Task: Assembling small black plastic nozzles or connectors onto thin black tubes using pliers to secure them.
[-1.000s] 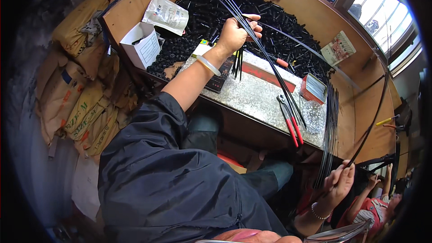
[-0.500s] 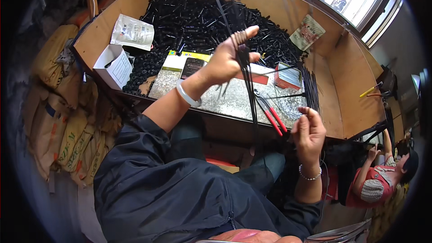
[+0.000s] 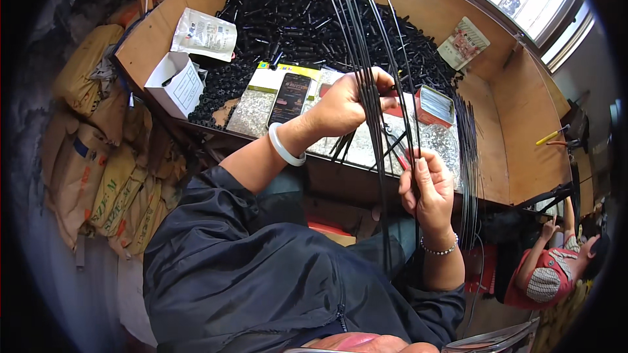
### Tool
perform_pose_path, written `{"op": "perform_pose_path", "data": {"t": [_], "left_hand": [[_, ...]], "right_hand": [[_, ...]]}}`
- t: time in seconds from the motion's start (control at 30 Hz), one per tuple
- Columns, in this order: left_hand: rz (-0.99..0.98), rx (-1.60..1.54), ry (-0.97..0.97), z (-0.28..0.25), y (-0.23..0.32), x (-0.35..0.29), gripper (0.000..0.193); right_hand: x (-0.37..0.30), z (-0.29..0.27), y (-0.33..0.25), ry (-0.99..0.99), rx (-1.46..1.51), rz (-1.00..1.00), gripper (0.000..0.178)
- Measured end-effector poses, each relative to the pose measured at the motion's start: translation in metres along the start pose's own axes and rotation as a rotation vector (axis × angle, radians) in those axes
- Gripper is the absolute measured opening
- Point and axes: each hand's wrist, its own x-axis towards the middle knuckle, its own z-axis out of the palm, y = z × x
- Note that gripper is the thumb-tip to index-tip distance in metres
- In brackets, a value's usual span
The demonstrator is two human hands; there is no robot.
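My left hand (image 3: 340, 108) is closed around a bundle of long thin black strands (image 3: 364, 52), which run up over the bin and hang down below my fist. To the right of it, my right hand (image 3: 433, 196) pinches one or two strands (image 3: 407, 85) standing a little apart from the bundle. Red-handled pliers (image 3: 400, 157) lie just behind my right fingertips, partly covered by hand and strands. Under both hands is a speckled work board (image 3: 252, 112), bearing a dark phone (image 3: 290, 97) and a red-edged box (image 3: 436, 106) of pale contents.
A wooden-walled bin (image 3: 167, 16) holds a heap of small black tubular parts (image 3: 294, 16). A white carton (image 3: 175, 86) and a pouch (image 3: 204, 34) stand left; another packet (image 3: 463, 44) leans right. More black strands (image 3: 469, 150) hang over the front edge. A co-worker (image 3: 549, 271) sits at right.
My left hand has come lower and nearer. My right hand, which was apart from the strands, has moved up and left and now grips some of them. The view has shifted slightly.
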Motion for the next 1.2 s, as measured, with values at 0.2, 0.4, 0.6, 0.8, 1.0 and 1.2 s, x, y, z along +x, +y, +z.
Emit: {"op": "perform_pose_path", "data": {"t": [0.2, 0.4, 0.6, 0.8, 1.0, 1.2], "left_hand": [[0.089, 0.164, 0.112, -0.012, -0.016, -0.001, 0.025], [0.496, 0.966, 0.423, -0.027, 0.001, 0.004, 0.081], [0.161, 0.052, 0.126, -0.033, 0.004, 0.008, 0.052], [0.192, -0.036, 0.208, -0.036, 0.013, 0.009, 0.026], [0.283, 0.001, 0.331, -0.057, 0.02, 0.017, 0.022], [0.4, 0.075, 0.404, -0.096, 0.034, 0.01, 0.03]], "right_hand": [[-0.008, 0.001, 0.006, 0.015, -0.063, 0.009, 0.02], [-0.028, -0.005, 0.005, -0.076, -0.129, 0.082, 0.019], [-0.036, -0.003, 0.004, -0.122, -0.169, 0.114, 0.025], [-0.052, -0.026, -0.007, -0.126, -0.23, 0.213, 0.021], [-0.072, -0.058, -0.011, 0.13, -0.181, -0.029, 0.035], [-0.057, -0.095, -0.038, 0.397, -0.251, -0.131, 0.029]]}}
